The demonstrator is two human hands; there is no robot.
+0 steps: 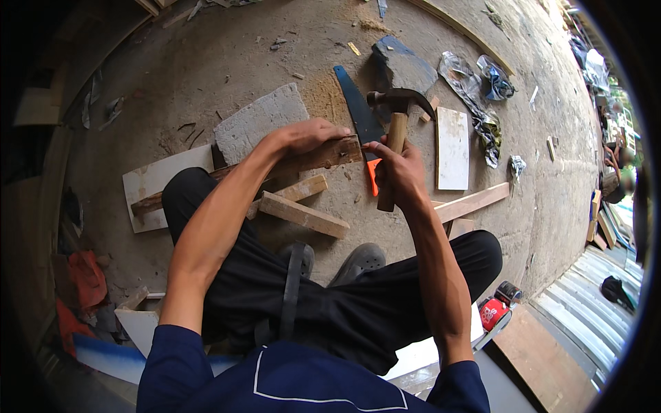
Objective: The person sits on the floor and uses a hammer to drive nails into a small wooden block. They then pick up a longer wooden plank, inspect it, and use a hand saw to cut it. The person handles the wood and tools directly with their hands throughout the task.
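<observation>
My left hand [311,136] is wrapped over the far end of a dark, weathered wooden board [337,154], which slants back to the left across my left knee. My right hand [405,168] grips a claw hammer [397,129] by its wooden handle, head up, with the curved claw toward the right. Its index finger points at the board's end; whether it touches a nail there is too small to tell. Past the hands lies a handsaw [356,103] with a dark blade and an orange handle. Two short wood pieces [304,213] lie crossed below the board.
A rough concrete slab [263,122] lies beyond my left arm, a dark block [406,65] beyond the hammer. White panels [452,148] rest at both sides. Crumpled plastic [463,76] lies far right, a wood strip [475,202] by my right knee, a red tape dispenser [493,314] behind it.
</observation>
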